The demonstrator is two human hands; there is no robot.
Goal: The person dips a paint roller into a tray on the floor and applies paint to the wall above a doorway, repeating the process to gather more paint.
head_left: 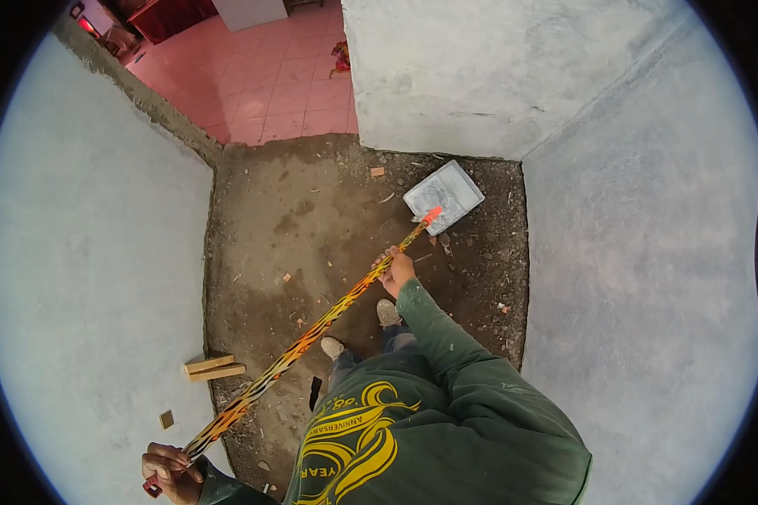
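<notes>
Just short of the paint tray (444,195), right hand (396,271) clenched round striped pole (303,343), pole tip in tray. Far from the tray, left hand (170,471) grips pole's butt end

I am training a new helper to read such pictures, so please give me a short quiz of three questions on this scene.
1. True or false: the left hand and the right hand both grip the striped pole.
2. Which hand is nearer the grey tray? A left, B right.
3. Fill in: the wooden blocks lie by the wall on the person's ___ side.
Key: 1 true; 2 B; 3 left.
</notes>
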